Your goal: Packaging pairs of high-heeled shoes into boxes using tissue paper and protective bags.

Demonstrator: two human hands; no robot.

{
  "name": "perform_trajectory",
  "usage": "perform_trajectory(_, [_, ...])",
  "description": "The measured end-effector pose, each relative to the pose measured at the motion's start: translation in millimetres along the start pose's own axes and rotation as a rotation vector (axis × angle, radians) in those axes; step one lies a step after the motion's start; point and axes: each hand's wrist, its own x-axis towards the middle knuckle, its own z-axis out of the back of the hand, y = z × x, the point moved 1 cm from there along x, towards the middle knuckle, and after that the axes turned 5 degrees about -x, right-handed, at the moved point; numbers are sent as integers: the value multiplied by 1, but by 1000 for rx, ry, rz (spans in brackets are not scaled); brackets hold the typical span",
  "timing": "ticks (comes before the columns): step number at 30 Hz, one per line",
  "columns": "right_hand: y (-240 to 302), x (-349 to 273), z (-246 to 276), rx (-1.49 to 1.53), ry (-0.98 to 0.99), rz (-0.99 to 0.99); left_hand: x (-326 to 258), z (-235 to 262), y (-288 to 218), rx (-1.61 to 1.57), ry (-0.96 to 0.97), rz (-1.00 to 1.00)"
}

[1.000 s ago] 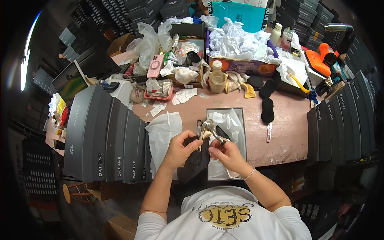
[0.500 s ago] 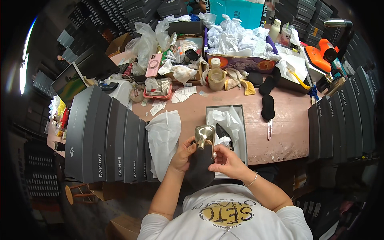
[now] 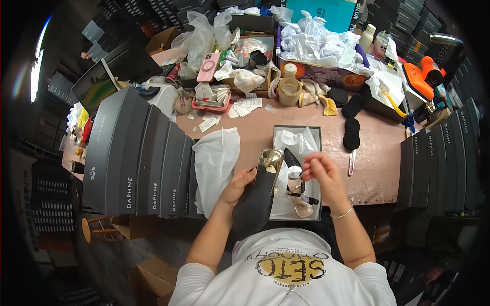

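Observation:
A shoe with a black sole (image 3: pixel 253 201) and a shiny gold heel (image 3: pixel 270 159) is in my left hand (image 3: pixel 240 186), sole facing up. My left fingers and thumb close on its side. My right hand (image 3: pixel 324 176) is raised off the shoe, over the right side of an open grey shoebox (image 3: pixel 317 148). Its fingers are curled together; whatever is between them, if anything, is too small to make out. Inside the box lie white tissue paper (image 3: pixel 293 140), a black pointed shoe part (image 3: pixel 292 158) and dark straps with a pale piece (image 3: pixel 302 206), partly covered by my right hand.
Grey shoeboxes stand in rows at left (image 3: pixel 120 153) and right (image 3: pixel 434 163). White tissue (image 3: pixel 217 168) lies left of the open box. A small blade knife (image 3: pixel 352 163) and black pads (image 3: pixel 351 133) lie right. Behind are a bottle (image 3: pixel 289 86), a pink phone (image 3: pixel 208 67) and crumpled paper (image 3: pixel 319 41).
My right hand has let go of the shoe and moved up and right over the box. The shoe, still in my left hand, has tilted. The whole view has shifted a little.

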Motion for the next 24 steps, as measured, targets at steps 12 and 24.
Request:
perform_trajectory(12, [-10,9,-23,136,164,-182,-6,-33,-18,857,-173,-240])
perform_trajectory(24, [22,-53,-55,-357,453,720,-38,-25,47,-575,-466,-276])
